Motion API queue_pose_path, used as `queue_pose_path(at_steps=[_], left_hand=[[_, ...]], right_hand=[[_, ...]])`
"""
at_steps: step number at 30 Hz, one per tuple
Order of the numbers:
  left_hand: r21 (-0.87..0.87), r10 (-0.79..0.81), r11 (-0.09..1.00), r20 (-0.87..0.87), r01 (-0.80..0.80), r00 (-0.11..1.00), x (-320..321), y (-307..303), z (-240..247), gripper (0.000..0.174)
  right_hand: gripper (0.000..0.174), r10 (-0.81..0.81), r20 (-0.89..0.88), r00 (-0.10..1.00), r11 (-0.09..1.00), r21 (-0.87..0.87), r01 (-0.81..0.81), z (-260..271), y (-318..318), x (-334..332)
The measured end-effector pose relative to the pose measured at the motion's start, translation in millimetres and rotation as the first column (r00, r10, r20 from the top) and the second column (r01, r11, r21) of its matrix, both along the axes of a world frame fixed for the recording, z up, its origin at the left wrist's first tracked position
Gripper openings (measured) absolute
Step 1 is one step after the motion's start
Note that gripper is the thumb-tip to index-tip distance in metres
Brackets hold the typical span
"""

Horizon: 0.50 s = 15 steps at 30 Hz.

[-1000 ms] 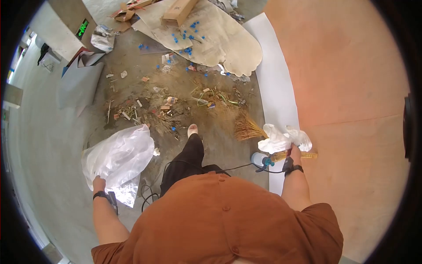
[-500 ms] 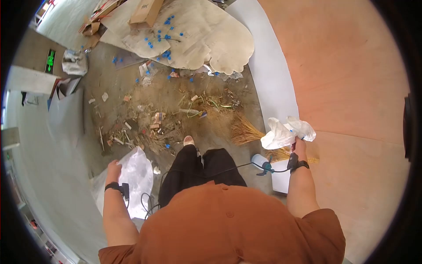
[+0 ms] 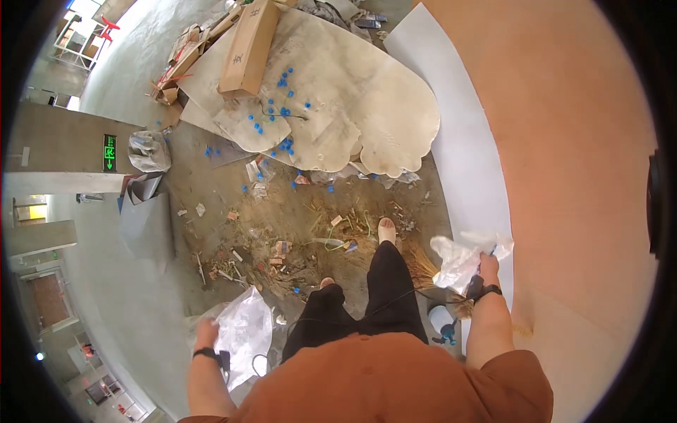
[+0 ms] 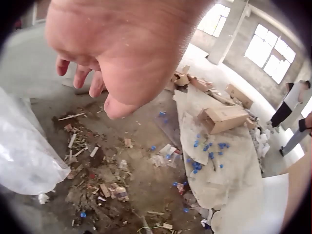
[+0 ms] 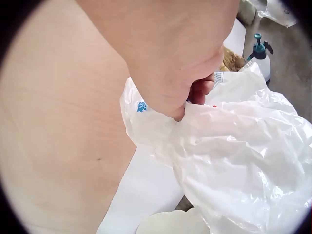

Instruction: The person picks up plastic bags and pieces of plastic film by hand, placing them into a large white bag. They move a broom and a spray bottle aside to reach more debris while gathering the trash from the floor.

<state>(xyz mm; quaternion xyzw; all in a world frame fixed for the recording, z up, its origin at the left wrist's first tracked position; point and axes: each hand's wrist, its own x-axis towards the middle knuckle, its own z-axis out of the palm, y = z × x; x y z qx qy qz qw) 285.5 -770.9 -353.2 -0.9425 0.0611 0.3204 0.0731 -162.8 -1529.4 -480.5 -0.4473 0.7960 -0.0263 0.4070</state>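
Note:
My right hand [image 3: 488, 268] grips a crumpled white plastic bag [image 5: 243, 151], whose film billows out past the fingers in the right wrist view. My left hand [image 4: 122, 53] has its fingers hanging loosely, with nothing in them. Beside it on the floor lies a large clear plastic bag [image 3: 243, 331], apart from the fingers in the left wrist view [image 4: 24, 151]. A straw broom [image 3: 422, 266] lies partly hidden under the white bag. Close to my right forearm stands a spray bottle [image 3: 438, 316] with a teal pump top.
Scattered rubbish [image 3: 278, 254] covers the floor ahead of my feet. Beyond it lies a large pale sheet [image 3: 395, 106] with blue caps and a long cardboard box [image 3: 247, 53]. A wooden board [image 3: 578, 141] edged by a white strip [image 3: 462, 141] borders the right. Two people stand far back in the left wrist view.
My left hand has let go of the clear bag, which stays on the floor. One foot has stepped forward, and my right hand has carried the white bag along.

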Motion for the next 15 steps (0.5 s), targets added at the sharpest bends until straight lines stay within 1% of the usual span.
queue_pose_path(at_steps=[1,2,3,4,5,6,7,8,9,10,12,13,14,15], left_hand=[[0.097,0.129,0.988,-0.069,-0.122,0.989,-14.8,-28.4,22.8,0.034],[0.145,0.177,0.977,-0.145,-0.156,0.974,-23.3,-36.3,27.9,0.036],[0.110,0.129,0.988,-0.203,-0.108,0.971,-30.5,-25.0,18.5,0.037],[0.123,0.231,0.970,-0.191,-0.210,0.954,-40.4,-42.6,26.4,0.036],[0.144,0.235,0.967,-0.198,-0.209,0.952,-48.2,-42.8,18.5,0.035],[0.156,0.060,0.987,-0.239,-0.023,0.969,-52.5,-49.4,16.5,0.035],[0.107,0.219,0.974,-0.228,-0.199,0.949,-58.6,-69.7,23.1,0.035],[0.177,0.299,0.949,-0.242,-0.261,0.923,-63.5,-86.2,23.6,0.035],[0.177,0.283,0.954,-0.257,-0.243,0.924,-67.6,-98.2,22.3,0.036],[0.129,0.269,0.961,-0.270,-0.243,0.924,-70.8,-113.8,23.9,0.035],[0.134,0.310,0.950,-0.299,-0.282,0.902,-74.5,-138.2,27.5,0.036],[0.156,0.378,0.925,-0.325,-0.346,0.867,-74.2,-150.5,31.7,0.037],[0.175,0.387,0.922,-0.356,-0.346,0.851,-73.0,-155.9,31.8,0.039],[0.177,0.393,0.919,-0.364,-0.352,0.844,-76.5,-155.5,30.7,0.039]], right_hand=[[0.027,0.075,0.000,0.997,0.997,-0.008,-0.075,-12.5,-18.1,14.8],[0.027,0.081,0.007,0.997,0.997,0.006,-0.081,-31.9,-37.3,28.1],[0.030,0.178,-0.087,0.980,0.983,-0.018,-0.180,-66.4,-57.7,33.8],[0.034,0.215,-0.131,0.968,0.976,-0.008,-0.218,-91.5,-73.0,44.5],[0.038,0.252,-0.174,0.952,0.967,0.003,-0.256,-115.7,-88.3,55.6],[0.042,0.288,-0.216,0.933,0.957,0.016,-0.291,-139.4,-103.8,67.2],[0.043,0.360,-0.251,0.899,0.929,0.001,-0.371,-140.3,-109.8,80.0],[0.044,0.429,-0.290,0.855,0.893,-0.007,-0.450,-142.6,-111.6,89.7],[0.044,0.432,-0.271,0.860,0.894,0.003,-0.448,-148.6,-115.8,104.3],[0.045,0.450,-0.267,0.852,0.887,0.030,-0.460,-154.0,-117.4,114.4],[0.046,0.479,-0.272,0.834,0.876,0.093,-0.473,-167.7,-100.8,112.3],[0.044,0.517,-0.299,0.802,0.855,0.126,-0.504,-172.4,-93.0,111.1],[0.042,0.552,-0.325,0.768,0.832,0.151,-0.534,-177.6,-85.1,111.5],[0.042,0.558,-0.333,0.760,0.828,0.155,-0.540,-176.4,-87.6,109.7]])
